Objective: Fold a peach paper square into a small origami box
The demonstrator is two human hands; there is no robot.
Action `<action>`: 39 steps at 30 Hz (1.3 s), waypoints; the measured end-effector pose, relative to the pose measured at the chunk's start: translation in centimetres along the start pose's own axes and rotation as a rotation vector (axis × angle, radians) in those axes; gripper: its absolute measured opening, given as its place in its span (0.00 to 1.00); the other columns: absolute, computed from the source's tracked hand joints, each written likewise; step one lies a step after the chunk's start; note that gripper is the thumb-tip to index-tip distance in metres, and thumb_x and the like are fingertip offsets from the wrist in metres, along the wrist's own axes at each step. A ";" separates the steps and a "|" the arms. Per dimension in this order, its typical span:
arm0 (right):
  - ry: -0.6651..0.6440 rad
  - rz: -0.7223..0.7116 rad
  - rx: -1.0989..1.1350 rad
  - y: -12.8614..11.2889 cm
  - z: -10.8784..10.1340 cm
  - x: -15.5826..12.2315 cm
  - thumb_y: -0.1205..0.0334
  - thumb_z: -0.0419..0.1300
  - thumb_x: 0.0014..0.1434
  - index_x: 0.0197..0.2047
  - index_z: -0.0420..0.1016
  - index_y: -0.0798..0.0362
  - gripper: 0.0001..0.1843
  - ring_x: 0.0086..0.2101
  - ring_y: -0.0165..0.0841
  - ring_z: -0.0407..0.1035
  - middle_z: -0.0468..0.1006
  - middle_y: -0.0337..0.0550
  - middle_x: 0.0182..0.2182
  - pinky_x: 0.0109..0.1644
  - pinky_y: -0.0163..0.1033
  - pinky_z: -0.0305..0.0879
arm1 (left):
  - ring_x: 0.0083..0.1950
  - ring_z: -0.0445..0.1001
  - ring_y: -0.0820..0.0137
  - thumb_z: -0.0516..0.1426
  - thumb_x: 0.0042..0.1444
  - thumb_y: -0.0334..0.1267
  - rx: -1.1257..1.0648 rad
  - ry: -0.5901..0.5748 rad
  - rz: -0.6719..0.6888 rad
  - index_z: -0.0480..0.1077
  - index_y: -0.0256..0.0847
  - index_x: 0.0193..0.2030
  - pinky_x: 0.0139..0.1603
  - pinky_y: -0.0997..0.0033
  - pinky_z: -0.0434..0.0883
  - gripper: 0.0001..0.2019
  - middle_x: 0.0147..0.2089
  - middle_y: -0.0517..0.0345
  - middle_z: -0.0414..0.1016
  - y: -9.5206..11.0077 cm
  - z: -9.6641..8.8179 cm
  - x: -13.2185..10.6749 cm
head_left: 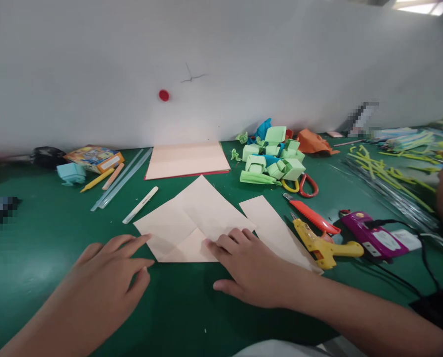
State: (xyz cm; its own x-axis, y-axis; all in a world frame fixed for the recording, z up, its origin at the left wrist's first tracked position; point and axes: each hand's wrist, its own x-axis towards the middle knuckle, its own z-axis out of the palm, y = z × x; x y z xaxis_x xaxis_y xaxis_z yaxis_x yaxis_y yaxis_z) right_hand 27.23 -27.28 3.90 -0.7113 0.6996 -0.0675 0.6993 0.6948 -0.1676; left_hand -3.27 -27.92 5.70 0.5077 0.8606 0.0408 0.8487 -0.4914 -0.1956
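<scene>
A pale peach sheet of paper (202, 213) lies on the green table with flaps folded inward and a point at the far side. My right hand (249, 267) rests on its right part, fingers stretched flat over the paper. At the paper's left corner is my left hand (113, 277), fingers apart, the fingertips at or just over the edge; whether they touch I cannot tell. A cut strip of the same paper (277, 228) lies to the right, its near end close to my right forearm.
Behind lies a stack of peach paper (187, 161). To the right are folded green paper pieces (273, 156), scissors (308, 186), a red cutter (314, 215), a yellow glue gun (321, 243) and a purple power strip (373, 235). At left are clear glue sticks (126, 178) and a white pen-like tool (141, 204).
</scene>
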 end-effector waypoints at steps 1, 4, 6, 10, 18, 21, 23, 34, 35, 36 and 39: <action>-0.006 -0.002 0.009 0.0 -0.1 0.0 0.41 0.55 0.69 0.73 0.58 0.57 0.39 0.55 0.54 0.63 0.71 0.58 0.60 0.57 0.62 0.62 | 0.59 0.75 0.49 0.49 0.67 0.39 0.021 -0.003 -0.025 0.83 0.52 0.40 0.48 0.45 0.75 0.19 0.60 0.63 0.78 -0.1 0.0 0.2; -0.011 -0.005 0.021 0.2 -0.2 0.1 0.41 0.55 0.69 0.73 0.57 0.57 0.39 0.55 0.55 0.62 0.71 0.58 0.60 0.57 0.63 0.62 | 0.57 0.77 0.50 0.49 0.66 0.40 0.005 0.036 -0.074 0.82 0.49 0.36 0.49 0.43 0.75 0.18 0.62 0.61 0.76 -0.2 0.2 0.9; -0.007 -0.003 0.020 0.2 -0.2 0.1 0.41 0.56 0.69 0.73 0.57 0.57 0.39 0.55 0.55 0.62 0.71 0.58 0.59 0.56 0.62 0.62 | 0.57 0.77 0.50 0.49 0.67 0.42 -0.062 0.090 -0.060 0.81 0.49 0.39 0.51 0.43 0.75 0.17 0.65 0.59 0.73 0.1 0.4 1.3; 0.003 0.002 0.029 0.1 -0.1 0.1 0.42 0.57 0.68 0.72 0.59 0.56 0.38 0.54 0.54 0.63 0.71 0.58 0.58 0.56 0.61 0.62 | 0.56 0.77 0.54 0.51 0.65 0.41 -0.193 0.184 0.041 0.80 0.51 0.45 0.54 0.49 0.74 0.15 0.61 0.57 0.77 1.1 0.6 1.9; 0.014 -0.003 0.040 1.7 -0.7 0.0 0.40 0.59 0.65 0.72 0.60 0.53 0.40 0.53 0.52 0.64 0.73 0.56 0.56 0.55 0.58 0.63 | 0.56 0.76 0.60 0.48 0.68 0.32 -0.340 0.147 0.235 0.77 0.43 0.56 0.56 0.59 0.76 0.19 0.58 0.51 0.77 4.1 2.2 2.6; 0.029 -0.005 0.028 3.1 -1.2 0.2 0.44 0.61 0.63 0.70 0.65 0.51 0.36 0.51 0.51 0.65 0.73 0.54 0.54 0.53 0.57 0.63 | 0.58 0.75 0.61 0.48 0.69 0.32 -0.390 0.131 0.250 0.73 0.43 0.62 0.58 0.60 0.75 0.20 0.59 0.51 0.76 4.9 2.8 2.5; 0.054 -0.008 0.022 3.6 -1.4 0.3 0.46 0.62 0.63 0.67 0.68 0.51 0.33 0.49 0.49 0.65 0.73 0.54 0.53 0.53 0.56 0.62 | 0.58 0.74 0.60 0.48 0.69 0.32 -0.389 0.129 0.259 0.72 0.43 0.63 0.58 0.59 0.74 0.20 0.60 0.52 0.76 5.1 2.9 2.4; 0.117 -0.198 0.028 1.8 -1.1 0.4 0.47 0.51 0.73 0.62 0.75 0.47 0.23 0.47 0.45 0.62 0.74 0.49 0.52 0.53 0.53 0.56 | 0.66 0.67 0.56 0.49 0.70 0.35 -0.253 0.059 0.229 0.64 0.56 0.71 0.56 0.56 0.69 0.24 0.76 0.59 0.59 4.5 2.3 2.0; 0.114 -0.194 0.028 1.9 -1.0 0.5 0.48 0.49 0.74 0.61 0.76 0.46 0.23 0.47 0.44 0.62 0.74 0.48 0.51 0.53 0.52 0.56 | 0.67 0.66 0.54 0.50 0.70 0.36 -0.230 0.066 0.218 0.62 0.59 0.71 0.56 0.55 0.69 0.25 0.76 0.60 0.58 4.4 2.3 2.0; 0.112 -0.189 0.028 1.9 -1.0 0.5 0.48 0.47 0.74 0.61 0.76 0.45 0.23 0.47 0.44 0.62 0.74 0.48 0.51 0.52 0.52 0.56 | 0.68 0.65 0.52 0.50 0.70 0.37 -0.212 0.072 0.210 0.62 0.61 0.72 0.56 0.53 0.69 0.26 0.77 0.61 0.57 4.3 2.3 2.0; 0.106 -0.183 0.023 2.1 -1.2 0.7 0.48 0.46 0.75 0.60 0.77 0.44 0.23 0.47 0.44 0.62 0.74 0.48 0.50 0.52 0.52 0.56 | 0.72 0.61 0.50 0.50 0.70 0.39 -0.180 0.077 0.200 0.62 0.65 0.71 0.57 0.50 0.68 0.25 0.78 0.62 0.55 4.0 2.6 1.9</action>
State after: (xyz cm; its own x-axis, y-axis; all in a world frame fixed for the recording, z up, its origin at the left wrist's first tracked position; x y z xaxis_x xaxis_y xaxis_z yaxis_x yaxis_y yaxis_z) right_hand 28.32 -25.14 4.65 -0.8139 0.5768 0.0701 0.5567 0.8087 -0.1898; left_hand 0.72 -27.89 2.47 0.6717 0.7347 0.0950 0.7397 -0.6723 -0.0305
